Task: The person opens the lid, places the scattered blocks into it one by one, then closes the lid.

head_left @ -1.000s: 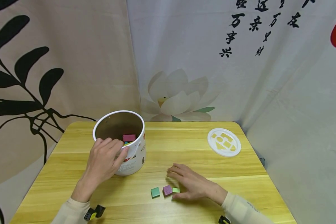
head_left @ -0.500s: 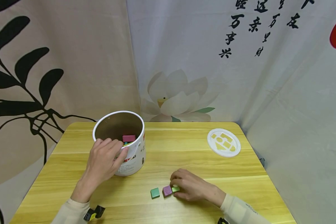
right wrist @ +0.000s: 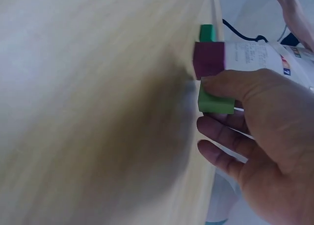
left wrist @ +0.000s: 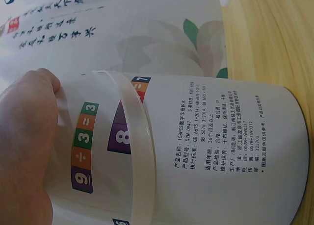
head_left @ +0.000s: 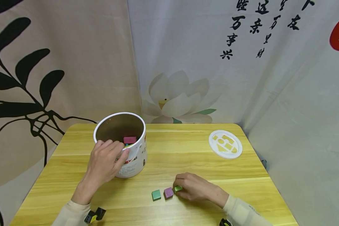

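Observation:
My left hand (head_left: 105, 160) grips the near rim of a white bucket (head_left: 135, 163), fingers over the edge and thumb outside. Inside the bucket, a pink block (head_left: 130, 140) shows above other coloured pieces. Low over the table, my right hand (head_left: 196, 188) pinches a light green block (right wrist: 216, 103) between thumb and fingers; the other fingers are loosely bent in the right wrist view. Just left of it sits a purple block (head_left: 168, 193), and beyond that a teal green block (head_left: 156, 195) with a gap between. Printed number tiles and a pale strap handle (left wrist: 140, 151) show on the bucket's side.
A white round lid (head_left: 225, 144) with shaped cut-outs lies at the back right of the wooden table (head_left: 175, 150). Printed cloth (head_left: 186, 47) hangs behind the table's far edge and along its right side.
My right hand has closed its fingers round the light green block and tilted it slightly. The left hand stays on the bucket rim.

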{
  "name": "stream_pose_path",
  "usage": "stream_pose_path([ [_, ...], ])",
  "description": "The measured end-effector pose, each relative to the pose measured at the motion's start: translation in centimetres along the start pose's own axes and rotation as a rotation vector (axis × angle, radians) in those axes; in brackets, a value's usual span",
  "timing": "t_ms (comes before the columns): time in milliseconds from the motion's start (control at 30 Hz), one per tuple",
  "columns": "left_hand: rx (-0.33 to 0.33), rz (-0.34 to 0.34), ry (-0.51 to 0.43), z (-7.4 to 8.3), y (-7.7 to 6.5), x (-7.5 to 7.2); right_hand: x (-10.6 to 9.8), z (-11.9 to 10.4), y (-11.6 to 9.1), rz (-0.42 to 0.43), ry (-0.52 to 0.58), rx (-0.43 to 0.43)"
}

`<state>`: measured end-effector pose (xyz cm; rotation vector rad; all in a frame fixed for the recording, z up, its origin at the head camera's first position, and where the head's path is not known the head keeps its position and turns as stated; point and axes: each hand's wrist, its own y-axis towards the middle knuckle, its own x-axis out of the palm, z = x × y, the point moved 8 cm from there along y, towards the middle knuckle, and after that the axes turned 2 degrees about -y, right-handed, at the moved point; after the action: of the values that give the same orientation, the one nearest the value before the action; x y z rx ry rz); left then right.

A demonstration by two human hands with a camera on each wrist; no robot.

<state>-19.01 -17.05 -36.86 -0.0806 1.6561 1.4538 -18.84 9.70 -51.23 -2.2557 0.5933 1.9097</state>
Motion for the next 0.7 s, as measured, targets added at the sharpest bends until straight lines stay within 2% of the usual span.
stream_pose_path([
  [300, -0.007, -0.005, 0.005, 0.0, -0.1, 0.0, -3.5, 0.7, 0.9, 0.039, 0.009, 0.026],
  [700, 0.003, -0.003, 0.013, 0.2, 0.0, 0.0, -10.4, 1.0, 4.1, 0.22, 0.001, -0.031],
])
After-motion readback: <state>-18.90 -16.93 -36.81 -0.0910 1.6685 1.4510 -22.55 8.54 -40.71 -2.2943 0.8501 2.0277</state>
